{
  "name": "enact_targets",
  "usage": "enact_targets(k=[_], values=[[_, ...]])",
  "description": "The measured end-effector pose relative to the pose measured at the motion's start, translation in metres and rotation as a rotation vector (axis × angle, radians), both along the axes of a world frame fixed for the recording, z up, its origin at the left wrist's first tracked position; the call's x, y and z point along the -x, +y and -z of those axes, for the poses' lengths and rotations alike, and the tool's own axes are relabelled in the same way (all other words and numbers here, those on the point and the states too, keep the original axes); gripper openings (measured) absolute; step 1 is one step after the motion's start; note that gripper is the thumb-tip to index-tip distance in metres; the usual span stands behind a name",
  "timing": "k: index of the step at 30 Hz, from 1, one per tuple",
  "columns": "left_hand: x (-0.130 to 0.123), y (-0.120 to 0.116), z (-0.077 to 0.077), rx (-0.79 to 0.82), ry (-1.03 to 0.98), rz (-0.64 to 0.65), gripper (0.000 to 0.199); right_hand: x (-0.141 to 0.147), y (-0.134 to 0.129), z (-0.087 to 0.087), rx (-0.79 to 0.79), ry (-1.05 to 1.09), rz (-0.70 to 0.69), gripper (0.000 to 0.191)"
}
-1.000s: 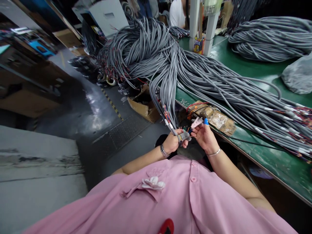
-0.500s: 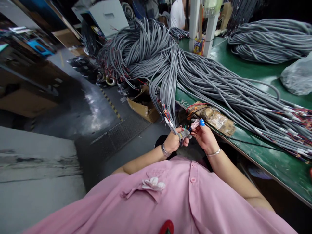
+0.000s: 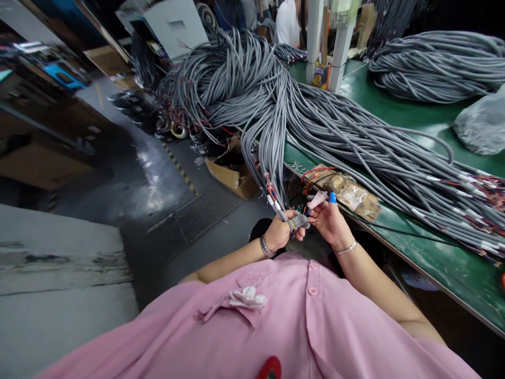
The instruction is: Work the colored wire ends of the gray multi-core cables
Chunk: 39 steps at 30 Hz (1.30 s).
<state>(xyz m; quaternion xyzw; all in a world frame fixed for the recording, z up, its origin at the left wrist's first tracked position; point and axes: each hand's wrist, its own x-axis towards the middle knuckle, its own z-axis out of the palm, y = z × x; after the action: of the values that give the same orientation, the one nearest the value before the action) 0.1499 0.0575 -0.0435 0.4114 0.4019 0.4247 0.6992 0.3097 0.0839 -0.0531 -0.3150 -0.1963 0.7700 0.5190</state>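
Note:
My left hand (image 3: 279, 231) is closed round the end of a grey cable (image 3: 282, 215). Its thumb wears a grey cover and presses near the stripped end. Thin coloured wires (image 3: 303, 210) fan out from that end toward my right hand (image 3: 331, 223). The right thumb, capped in blue, stands up apart from a finger wrapped in something pale pink. The fingertips of this hand are beside the wires; whether they touch them is hard to see. Other grey cable ends with white sleeves (image 3: 272, 200) and coloured wires hang just beyond the left hand.
A large heap of grey cables (image 3: 244, 79) lies over the green table (image 3: 442, 263). A taped brown block (image 3: 347, 195) sits at its near edge. An open cardboard box (image 3: 231, 171) stands on the floor. A coil (image 3: 437, 66) and plastic bag (image 3: 483, 123) are at right.
My right thumb has moved a little right, away from the pink-wrapped finger, and the right hand has opened slightly. My left hand stays on the cable, nearly still.

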Motion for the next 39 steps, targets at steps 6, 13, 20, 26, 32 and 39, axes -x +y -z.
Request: enact_targets(k=[6,13,20,26,32,39], values=[[0.000,-0.007,0.000,-0.061,0.031,-0.097,0.035,0.000,0.000,-0.004,-0.063,-0.104,0.093,0.033],[-0.011,-0.002,-0.005,-0.083,0.015,-0.151,0.037,0.002,-0.004,-0.005,-0.123,-0.144,0.063,0.037],[-0.014,-0.001,-0.003,-0.052,0.066,-0.146,0.042,0.002,-0.004,-0.005,-0.129,-0.094,0.102,0.028],[-0.013,-0.001,0.001,-0.048,0.092,-0.138,0.043,0.005,-0.004,-0.005,-0.129,-0.124,0.132,0.028],[-0.009,-0.006,0.002,-0.093,0.059,-0.155,0.039,0.000,-0.005,-0.001,-0.032,-0.061,0.034,0.045],[-0.002,-0.009,0.002,-0.121,0.074,-0.204,0.035,-0.006,0.001,-0.009,-0.020,-0.101,0.001,0.045]])
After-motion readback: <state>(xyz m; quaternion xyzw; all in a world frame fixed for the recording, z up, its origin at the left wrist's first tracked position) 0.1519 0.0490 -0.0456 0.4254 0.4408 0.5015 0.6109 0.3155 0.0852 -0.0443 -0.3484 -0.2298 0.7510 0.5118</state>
